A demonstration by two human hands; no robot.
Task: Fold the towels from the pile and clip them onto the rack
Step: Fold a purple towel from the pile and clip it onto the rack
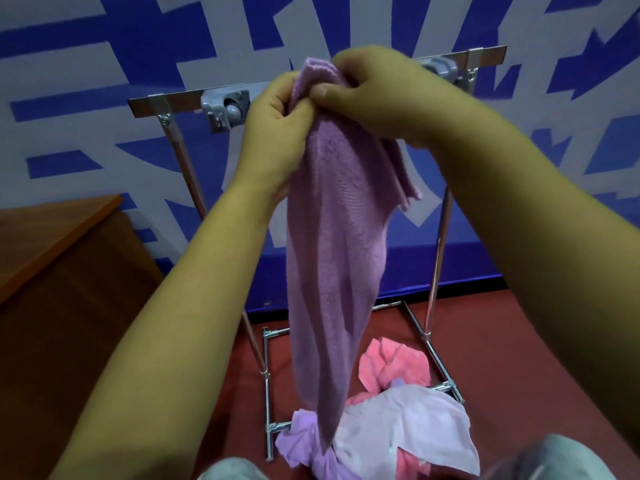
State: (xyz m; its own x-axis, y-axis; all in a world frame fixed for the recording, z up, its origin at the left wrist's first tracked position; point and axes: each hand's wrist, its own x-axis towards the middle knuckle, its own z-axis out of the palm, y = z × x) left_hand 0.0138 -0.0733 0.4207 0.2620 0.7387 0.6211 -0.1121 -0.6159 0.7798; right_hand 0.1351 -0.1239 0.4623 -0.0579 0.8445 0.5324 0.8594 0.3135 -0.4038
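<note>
A purple towel (pixel 332 244) hangs long and bunched in front of the metal rack (pixel 173 100). Both hands pinch its top edge close together, level with the rack's top bar. My left hand (pixel 273 133) grips it from the left, my right hand (pixel 374 95) from above and the right. A grey clip (pixel 225 110) sits on the bar just left of my left hand; a second grey clip (pixel 438 69) shows behind my right hand. On the floor lies the pile: a pale lilac towel (pixel 408 431), a pink towel (pixel 394 368) and a purple one (pixel 301 441).
The rack's legs and base frame (pixel 266 393) surround the pile on the red floor. A brown wooden table (pixel 45 244) stands at the left. A blue and white patterned wall (pixel 104 46) is right behind the rack. My knees (pixel 547 459) show at the bottom edge.
</note>
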